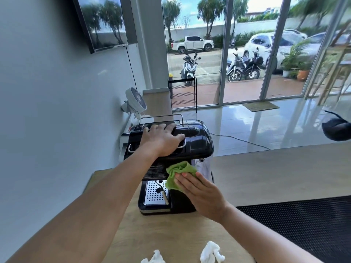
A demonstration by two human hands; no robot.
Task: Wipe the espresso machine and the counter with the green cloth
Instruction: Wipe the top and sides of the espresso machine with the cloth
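The wooden surface (266,173) runs from the near edge toward the far glass doors, with a black mesh mat (307,223) on its near right part. The black machine (197,141) stands left of centre on it, its perforated steel tray (152,194) facing near-left. The left arm reaches in from the near left, nearly straight, and the left hand (161,139) lies palm-down on the machine's top, fingers spread flat, gripping nothing. The right arm comes in from the near right with the wrist bent; the right hand (201,194) is flat with fingers together, pressing the green cloth (178,175) against the machine's near right side, just right of the tray. Two crumpled white tissues (210,252) lie on the surface at the near edge.
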